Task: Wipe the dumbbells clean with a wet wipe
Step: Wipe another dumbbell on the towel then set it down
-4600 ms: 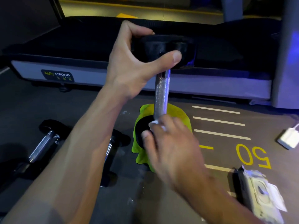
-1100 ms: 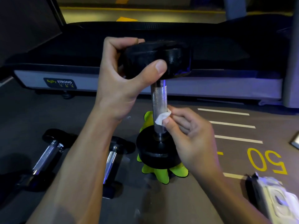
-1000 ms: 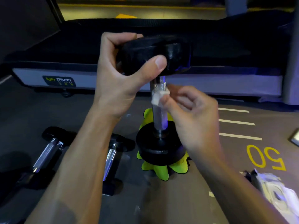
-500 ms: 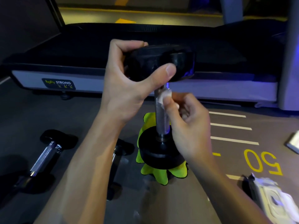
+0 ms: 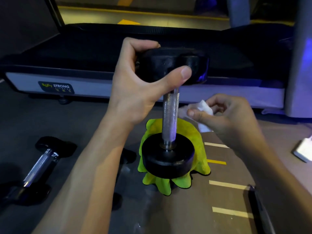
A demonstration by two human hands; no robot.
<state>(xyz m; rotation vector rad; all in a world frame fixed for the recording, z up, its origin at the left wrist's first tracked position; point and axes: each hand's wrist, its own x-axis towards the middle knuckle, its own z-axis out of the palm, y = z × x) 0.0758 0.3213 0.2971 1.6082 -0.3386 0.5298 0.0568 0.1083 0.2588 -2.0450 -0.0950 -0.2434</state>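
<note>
My left hand [image 5: 135, 85] curls over the top head of the upright dumbbell [image 5: 169, 115], thumb pressed on its front edge, holding it balanced on end. Its lower head sits on the green cloth [image 5: 199, 137] below both hands. My right hand [image 5: 226, 115] pinches the wet wipe [image 5: 204, 106] just right of the knurled handle, not touching it. The risk I see is tipping: the cloth looks like a soft, uneven base, and a sideways wiping push could swing the weight out of my one-handed hold. It would fall toward the second dumbbell [image 5: 40, 163] lying left of my forearm, or onto my fingers.
</note>
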